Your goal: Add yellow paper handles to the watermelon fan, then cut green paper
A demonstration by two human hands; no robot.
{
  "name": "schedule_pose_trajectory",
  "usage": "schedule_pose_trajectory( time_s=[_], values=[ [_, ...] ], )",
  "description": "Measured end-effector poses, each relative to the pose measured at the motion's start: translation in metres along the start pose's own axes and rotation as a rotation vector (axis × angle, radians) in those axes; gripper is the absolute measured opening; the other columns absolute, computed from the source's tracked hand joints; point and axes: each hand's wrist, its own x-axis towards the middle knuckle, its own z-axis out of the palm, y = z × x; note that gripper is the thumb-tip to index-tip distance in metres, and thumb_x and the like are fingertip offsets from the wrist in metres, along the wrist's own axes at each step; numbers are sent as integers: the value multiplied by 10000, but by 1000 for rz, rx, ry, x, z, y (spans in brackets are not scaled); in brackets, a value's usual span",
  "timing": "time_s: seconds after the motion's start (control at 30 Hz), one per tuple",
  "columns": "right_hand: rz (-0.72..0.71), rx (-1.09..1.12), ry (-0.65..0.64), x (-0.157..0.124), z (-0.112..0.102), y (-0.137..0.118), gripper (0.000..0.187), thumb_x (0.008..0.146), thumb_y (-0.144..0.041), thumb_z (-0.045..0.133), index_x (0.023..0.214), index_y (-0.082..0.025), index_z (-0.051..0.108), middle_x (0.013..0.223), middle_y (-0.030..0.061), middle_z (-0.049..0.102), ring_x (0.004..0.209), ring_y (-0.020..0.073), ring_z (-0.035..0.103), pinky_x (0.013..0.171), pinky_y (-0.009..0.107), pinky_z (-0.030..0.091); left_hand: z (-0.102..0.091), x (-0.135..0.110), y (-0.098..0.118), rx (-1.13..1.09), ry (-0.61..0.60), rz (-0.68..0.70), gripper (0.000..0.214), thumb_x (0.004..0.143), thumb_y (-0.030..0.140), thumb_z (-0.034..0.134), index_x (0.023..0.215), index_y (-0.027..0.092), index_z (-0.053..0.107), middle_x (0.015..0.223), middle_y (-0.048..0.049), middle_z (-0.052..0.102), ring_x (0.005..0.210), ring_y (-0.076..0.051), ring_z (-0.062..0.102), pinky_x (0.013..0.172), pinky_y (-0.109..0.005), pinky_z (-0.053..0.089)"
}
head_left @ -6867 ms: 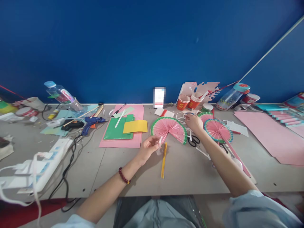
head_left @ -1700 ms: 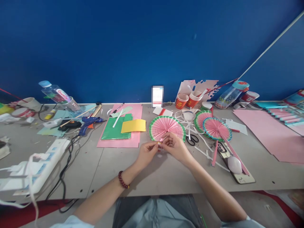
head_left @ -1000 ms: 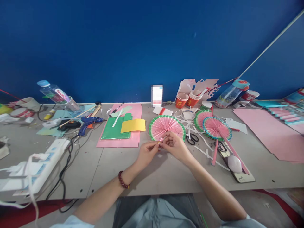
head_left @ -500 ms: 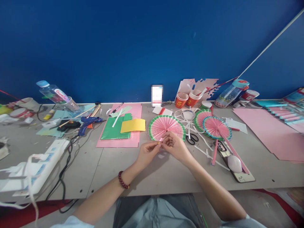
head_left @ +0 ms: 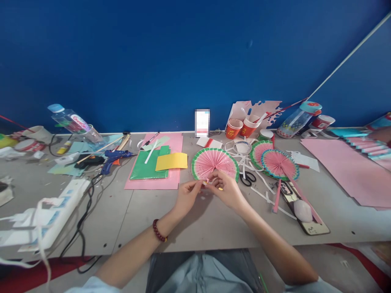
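Observation:
Pinched fingertips of my left hand (head_left: 189,195) and my right hand (head_left: 225,189) meet just in front of a pleated watermelon paper fan (head_left: 204,162), pink with a green rim. A tiny pale and pink piece shows between the fingertips, too small to name. By the right palm there is a small yellow bit (head_left: 220,188). The fan is spread out on the table, its lower edge partly hidden by my right hand. Black-handled scissors (head_left: 248,178) lie to its right. A yellow paper strip (head_left: 171,161) rests on green paper (head_left: 143,165) at its left.
Two more paper fans (head_left: 279,162) with pink sticks, a phone (head_left: 314,228), red paper cups (head_left: 234,128) and white strips are on the right. A blue glue gun (head_left: 114,158), a power strip (head_left: 65,211) with cables and a tilted bottle (head_left: 75,124) stand left.
My fingers have shifted slightly around the small piece, with the pinkish end now showing between the fingertips. A yellow bit now shows nearer my right palm. The fans stay in place.

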Motion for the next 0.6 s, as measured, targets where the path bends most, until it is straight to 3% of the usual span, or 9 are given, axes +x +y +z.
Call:
schedule_pose_trajectory(
  time_s=[0.6],
  values=[
    [41,17,-35,1,-3,6,160,755,-307,633,840,-199,553,819,13,624,598,120,575,517,225,420,-2,-1,3,22,-18,-14,324,780,444,605,761,153,746,786,-78,735,667,-171,648,570,-248,508]
  ],
)
